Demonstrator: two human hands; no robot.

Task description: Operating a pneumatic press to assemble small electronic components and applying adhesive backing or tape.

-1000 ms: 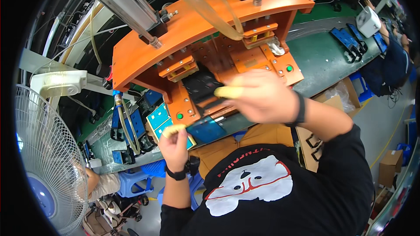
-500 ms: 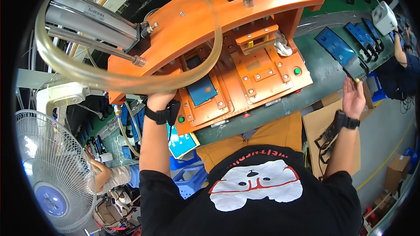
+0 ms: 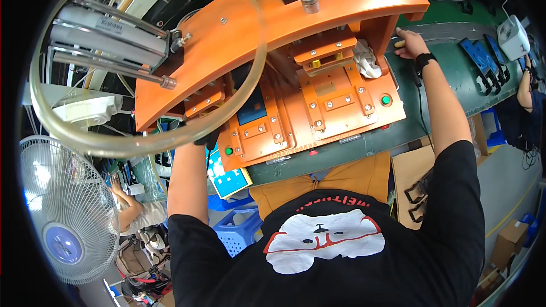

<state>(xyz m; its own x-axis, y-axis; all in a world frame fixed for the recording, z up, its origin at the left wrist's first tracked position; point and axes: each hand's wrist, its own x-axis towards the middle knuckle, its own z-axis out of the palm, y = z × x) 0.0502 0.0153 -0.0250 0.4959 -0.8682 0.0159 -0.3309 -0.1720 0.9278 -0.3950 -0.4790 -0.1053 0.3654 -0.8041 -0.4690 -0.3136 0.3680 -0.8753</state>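
A blue flat panel lies in the left bay of an orange two-station press. My left forearm reaches up beside that bay. The left hand is mostly hidden behind a clear hose and the press, so its fingers do not show. At the far right of the press my right hand is over the green bench, closed around a small yellow piece, perhaps a handle. A black strap with a cable is on that wrist. In the right bay, the orange fixture holds no blue panel.
Several blue panels with black brackets lie on the bench at right, near a white box-shaped device and another person's arm. Black brackets lie in a cardboard box. A fan stands at left. A white cloth hangs by the press.
My right hand has moved up and left to beside the press; the bracketed blue panel near it no longer shows there. The panel in the left bay now sits farther in.
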